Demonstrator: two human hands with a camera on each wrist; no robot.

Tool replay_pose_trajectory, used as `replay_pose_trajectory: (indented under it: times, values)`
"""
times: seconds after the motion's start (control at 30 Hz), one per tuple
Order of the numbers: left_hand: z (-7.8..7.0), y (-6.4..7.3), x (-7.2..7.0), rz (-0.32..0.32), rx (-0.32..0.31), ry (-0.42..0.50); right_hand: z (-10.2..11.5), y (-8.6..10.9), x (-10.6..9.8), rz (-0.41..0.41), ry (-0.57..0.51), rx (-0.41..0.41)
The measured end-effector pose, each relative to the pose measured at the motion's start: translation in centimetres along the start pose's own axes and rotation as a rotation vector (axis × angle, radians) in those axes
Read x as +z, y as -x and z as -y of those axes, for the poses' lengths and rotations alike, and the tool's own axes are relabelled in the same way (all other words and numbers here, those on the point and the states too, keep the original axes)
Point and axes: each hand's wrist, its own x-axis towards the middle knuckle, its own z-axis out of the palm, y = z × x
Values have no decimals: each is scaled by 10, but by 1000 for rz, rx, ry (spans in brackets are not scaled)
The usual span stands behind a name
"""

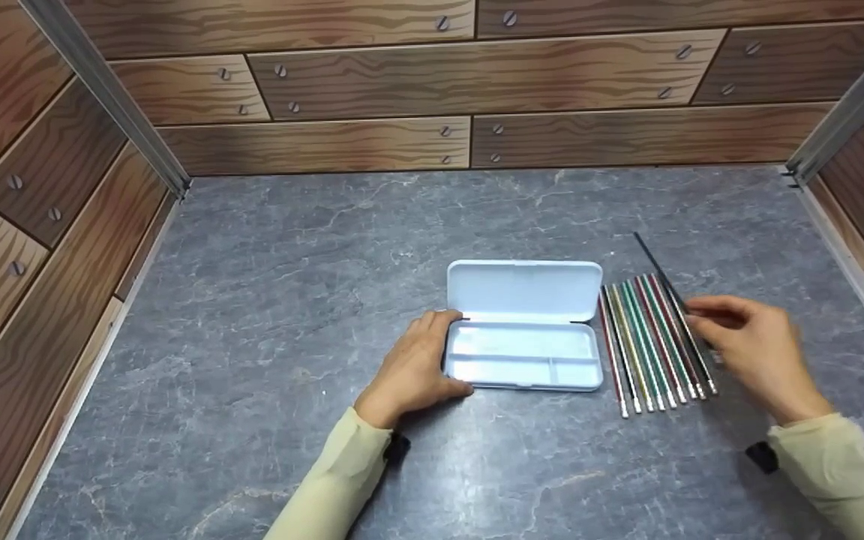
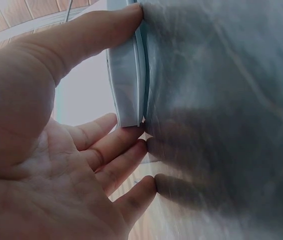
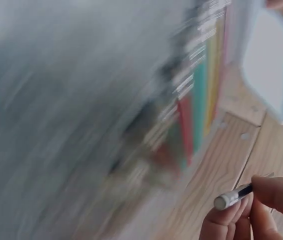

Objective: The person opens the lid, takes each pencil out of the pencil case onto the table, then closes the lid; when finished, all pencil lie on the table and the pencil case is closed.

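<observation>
A white pencil case (image 1: 522,341) lies open on the table, its lid folded back and its base split into compartments. My left hand (image 1: 418,364) holds the case by its left end, thumb at the front edge and fingers around the side. Beside the case, several pencils (image 1: 653,345) in red, green, gold and dark colours lie in a slanted row, white eraser ends toward me. My right hand (image 1: 754,337) pinches a dark pencil (image 1: 657,266) between thumb and fingers over the row's right side. In the right wrist view its white eraser (image 3: 222,202) sticks out from the fingers.
The grey marbled table (image 1: 289,262) is bordered by wood-patterned walls (image 1: 372,82) at the back and both sides. Metal corner posts (image 1: 113,97) stand at the back corners. The row of pencils in the right wrist view is blurred.
</observation>
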Motion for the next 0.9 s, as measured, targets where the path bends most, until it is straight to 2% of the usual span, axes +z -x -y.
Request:
replay_pose_trajectory:
  times: [0.13,0.37,0.53,0.9]
  values:
    - [0,0,0,3,-3,-2,-12,3,-10,-50,169,-28]
    - [0,0,0,-1,0,3,-26,3,-19,-47,291,16]
    - [0,0,0,-6,0,6,-28,1,-19,1,331,52]
    - [1,1,1,-9,15,1,-28,-3,-18,108,323,122]
